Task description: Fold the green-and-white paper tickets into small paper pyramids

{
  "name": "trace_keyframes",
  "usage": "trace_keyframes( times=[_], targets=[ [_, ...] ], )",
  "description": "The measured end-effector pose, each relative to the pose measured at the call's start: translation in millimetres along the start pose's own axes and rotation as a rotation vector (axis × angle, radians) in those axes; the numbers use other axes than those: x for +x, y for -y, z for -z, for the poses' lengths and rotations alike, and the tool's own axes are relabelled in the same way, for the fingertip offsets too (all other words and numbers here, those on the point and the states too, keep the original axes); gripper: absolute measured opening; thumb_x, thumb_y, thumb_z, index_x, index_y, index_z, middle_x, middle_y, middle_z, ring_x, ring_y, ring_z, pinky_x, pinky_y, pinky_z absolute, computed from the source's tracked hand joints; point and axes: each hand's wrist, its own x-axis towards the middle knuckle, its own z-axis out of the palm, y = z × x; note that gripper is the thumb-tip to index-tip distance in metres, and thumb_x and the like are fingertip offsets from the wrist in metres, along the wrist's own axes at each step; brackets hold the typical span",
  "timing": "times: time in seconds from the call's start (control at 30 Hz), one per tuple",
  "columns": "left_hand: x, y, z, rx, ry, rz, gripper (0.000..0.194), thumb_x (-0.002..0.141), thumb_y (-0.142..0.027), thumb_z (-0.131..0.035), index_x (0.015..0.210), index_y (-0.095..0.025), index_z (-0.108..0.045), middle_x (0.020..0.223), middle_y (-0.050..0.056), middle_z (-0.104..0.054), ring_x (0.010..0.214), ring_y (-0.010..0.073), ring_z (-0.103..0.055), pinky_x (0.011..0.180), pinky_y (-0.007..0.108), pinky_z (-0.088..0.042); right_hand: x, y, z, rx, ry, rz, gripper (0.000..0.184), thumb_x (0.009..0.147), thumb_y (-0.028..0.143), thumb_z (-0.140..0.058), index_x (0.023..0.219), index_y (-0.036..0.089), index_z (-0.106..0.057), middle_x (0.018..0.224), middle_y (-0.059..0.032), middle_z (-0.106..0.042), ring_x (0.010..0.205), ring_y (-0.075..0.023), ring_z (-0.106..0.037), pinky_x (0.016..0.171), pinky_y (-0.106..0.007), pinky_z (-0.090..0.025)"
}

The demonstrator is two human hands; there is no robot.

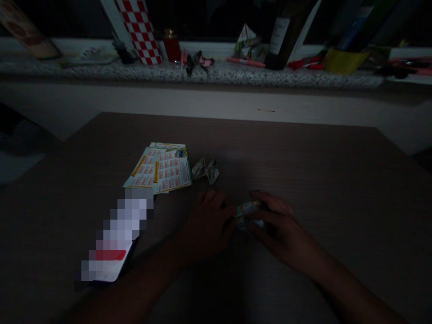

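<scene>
A small printed paper [249, 209], folded, lies on the table between my two hands. My left hand [209, 222] is closed, its fingers curled and its thumb side pressed against the left end of the paper. From the right, the thumb and fingers of my right hand [281, 225] close around the same paper and cover part of it. Just beyond my left hand stands a small piece of folded paper [205, 171] with two peaks. Beside it, several printed paper cards [172, 171] with rows of red figures lie overlapping.
On the dim wooden table [303, 157], a phone [111, 265] with a lit, blurred-out screen lies at the left. Behind is a stone sill [219, 78] bearing a red-and-white checked tube [141, 31], a dark bottle [280, 40], a yellow object [346, 60] and small clutter.
</scene>
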Motion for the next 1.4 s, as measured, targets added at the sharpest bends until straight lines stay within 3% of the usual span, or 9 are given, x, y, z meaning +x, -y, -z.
trace_keyframes(
  times=[0.27,0.57,1.4],
  targets=[
    [1,5,6.3,-0.001,0.077,-0.116,0.017,0.092,-0.023,-0.042,0.093,-0.019,-0.058,0.097,0.006,-0.051,0.092,0.0216,-0.044,0.082,0.038,-0.036,-1,0,4,-0.008,0.047,0.017,0.023,0.082,0.031,-0.064,0.105,0.027,-0.067,0.134,-0.0083,-0.051,0.127,-0.0291,-0.042,0.103,-0.050,-0.036],
    [3,-6,-2.7,0.082,-0.011,-0.018,0.016,0.090,-0.025,-0.044,0.092,-0.018,-0.059,0.096,0.008,-0.051,0.092,0.0243,-0.045,0.079,0.041,-0.037,-1,-6,-2,-0.008,-0.006,0.024,0.025,0.077,0.029,-0.068,0.103,0.028,-0.068,0.133,-0.0078,-0.053,0.124,-0.0314,-0.047,0.099,-0.052,-0.039],
    [8,-17,-3.5,0.182,0.023,0.049,0.016,0.087,-0.021,-0.043,0.085,-0.016,-0.058,0.093,0.010,-0.055,0.090,0.0266,-0.048,0.079,0.044,-0.037,-1,-4,0,0.007,0.034,-0.021,0.030,0.074,0.023,-0.070,0.103,0.029,-0.067,0.135,-0.0054,-0.051,0.126,-0.0304,-0.044,0.101,-0.051,-0.036]
  ],
)
